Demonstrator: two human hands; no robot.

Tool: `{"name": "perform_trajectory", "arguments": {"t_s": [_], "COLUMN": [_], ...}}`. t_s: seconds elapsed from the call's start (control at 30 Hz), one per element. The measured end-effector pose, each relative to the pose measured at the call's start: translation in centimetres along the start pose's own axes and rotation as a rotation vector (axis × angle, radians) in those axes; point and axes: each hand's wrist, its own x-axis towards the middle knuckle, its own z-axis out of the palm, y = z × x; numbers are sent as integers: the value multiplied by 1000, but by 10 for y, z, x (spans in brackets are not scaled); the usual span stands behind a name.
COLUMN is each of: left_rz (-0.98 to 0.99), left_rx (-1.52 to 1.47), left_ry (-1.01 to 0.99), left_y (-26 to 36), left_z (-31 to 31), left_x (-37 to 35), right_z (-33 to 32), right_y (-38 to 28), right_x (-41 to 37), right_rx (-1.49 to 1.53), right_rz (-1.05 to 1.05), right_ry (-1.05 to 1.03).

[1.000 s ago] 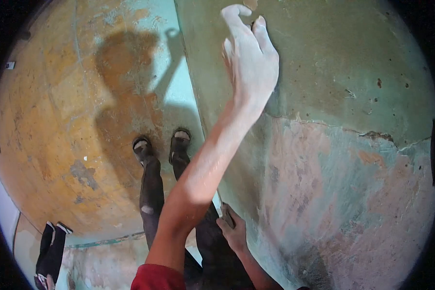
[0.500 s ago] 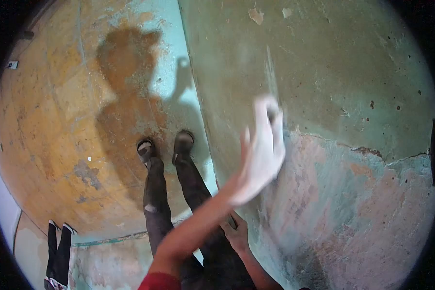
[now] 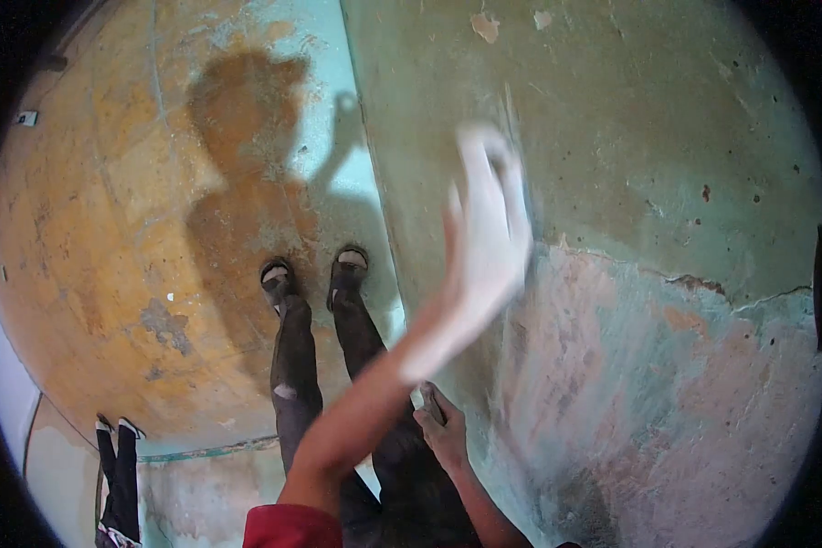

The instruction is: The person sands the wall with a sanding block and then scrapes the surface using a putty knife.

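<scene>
From where I stand, the left hand [image 3: 493,233] is raised beside the green wall [image 3: 630,119], forearm slanting, its fingers [image 3: 473,155] curled, too blurred to tell what they hold; the right hand [image 3: 447,440], low by the leg [image 3: 406,452], grips a small piece [image 3: 435,405].

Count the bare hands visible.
2: blurred left hand near the mottled green wall; right hand, lower, holding a small grey object. Hands of the black-trousered person may be hidden.
</scene>
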Motion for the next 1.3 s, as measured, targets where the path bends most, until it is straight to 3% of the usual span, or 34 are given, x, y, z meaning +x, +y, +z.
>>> {"name": "perform_trajectory", "arguments": {"t_s": [0.07,0.17,0.2,0.23,0.27,0.3,0.33,0.4,0.5,0.63,0.67,0.77,0.83,0.87,0.97,1.03,1.07,1.1,1.13,1.2,1.23,1.3], "left_rz": [-2,-195,-370,-548,-554,-311,-65,-46,-185,-136,-240,-421,-93,-101,-368,-486,-476,-661,-843,-922,-860,-693], "left_rx": [-5,-125,-164,-190,-183,-96,-14,-135,-22,-8,-140,-199,-73,-73,-199,-149,-287,-281,-273,-277,-270,-228], "left_ry": [-71,-117,-230,-345,-347,-231,-117,-81,-160,-111,-234,-386,-48,-52,-143,-424,-487,-564,-640,-512,-527,-485], "left_y": [10,20,27,28,23,12,5,4,-5,-3,13,16,-7,-7,9,22,29,31,29,7,-9,-36], "left_z": [-7,-19,-25,-24,-21,-12,-7,-2,1,0,-11,-15,1,1,-4,-27,-43,-56,-70,-92,-103,-116], "left_x": [-44,36,65,70,46,2,-29,-27,61,-13,-45,-25,38,31,-25,-107,-134,-157,-166,-161,-154,-136], "right_z": [-1,-1,-3,-9,-10,-10,-8,-10,-10,-16,-17,-17,-7,-6,-7,-2,2,1,-3,-8,-6,-1], "right_y": [13,9,12,23,24,9,9,17,22,31,42,37,26,22,26,32,45,58,59,53,50,34], "right_x": [5,-10,-3,8,10,8,7,6,7,16,18,8,8,11,8,12,15,15,12,6,5,3], "right_rx": [-33,-86,-85,-76,-70,-70,-67,-73,-73,-86,-129,-161,-127,-124,-117,-115,-266,-420,-423,-295,-289,-34], "right_rz": [-94,-57,-59,-100,-135,-5,-10,-108,-96,21,-28,-90,-112,-96,-94,-121,-391,-657,-659,-156,-158,65], "right_ry": [-31,2,3,18,37,8,6,9,12,5,5,15,27,35,5,-30,51,136,137,-17,-21,-7]}}
